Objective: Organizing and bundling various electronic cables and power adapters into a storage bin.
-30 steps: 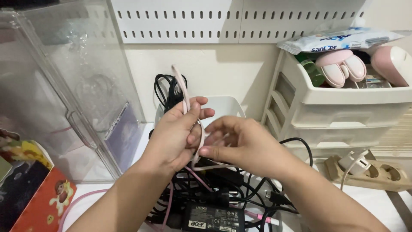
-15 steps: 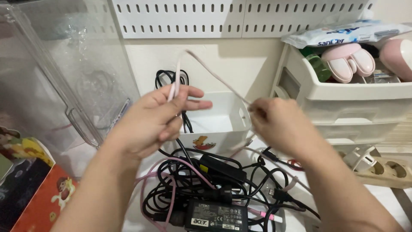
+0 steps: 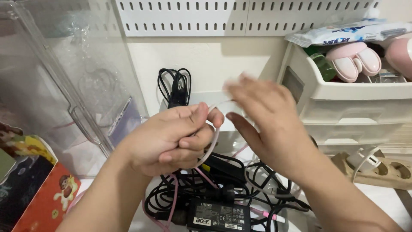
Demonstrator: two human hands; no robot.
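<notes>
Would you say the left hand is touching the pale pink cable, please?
Touching. The head view shows the left hand closed around the pale pink cable, which loops out from under its thumb.

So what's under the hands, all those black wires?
Under the left hand and right hand, which loop a pale pink cable, lies a tangle of black cords with a black power adapter. The hands cover the middle of the pile.

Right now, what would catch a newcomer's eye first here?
In the middle, the left hand grips a pale pink cable that loops toward the blurred right hand. Beneath them sprawls a tangle of black cables around a black power adapter. A cream drawer unit stands at right.
</notes>
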